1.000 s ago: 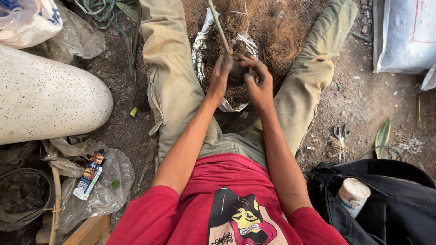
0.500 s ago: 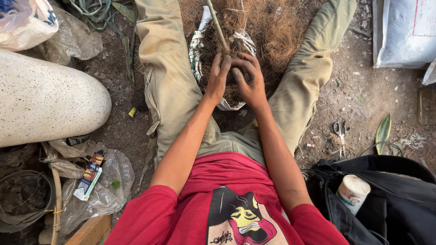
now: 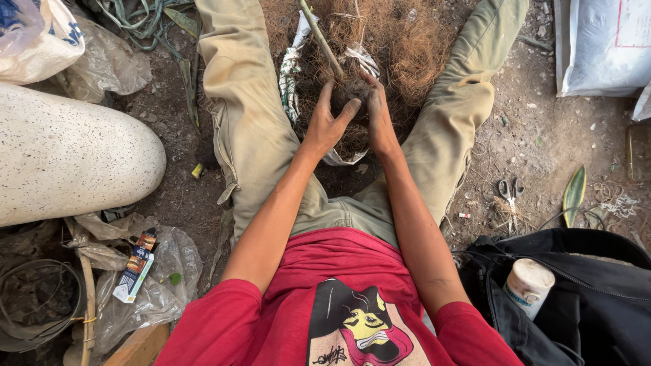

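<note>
Change since the earlier frames: both hands stay on the same dark clump between the knees; the left thumb now stands off more widely, and the camera has tipped a little, so the stem sits higher in view.

Head view, left hand (image 3: 327,125): grip half-open, fingers cupped against the left side of the root ball (image 3: 349,95), thumb spread toward its near face.

Head view, right hand (image 3: 378,115): grip laid flat, fingers straight and pressed along the right side of the root ball, not curled round it.

Head view, root ball: a dark lump of soil and fibre held between the two palms, directly ahead of the grip, touching both.

Head view, stem (image 3: 322,41): a thin green stalk rising at a slant from the top of the ball, away from the grip.

Head view, wrapping (image 3: 291,74): crumpled printed sheet lying open under and to the left of the grip, not yet closed round the ball.

Head view, coir fibre (image 3: 400,41): a brown heap beyond the grip, loose.

Head view, scissors (image 3: 510,193): on the ground well right of the grip, untouched.

Progress, as a judgement: the ball looks shaped and pressed; wrapping and tying appear left undone.
</note>
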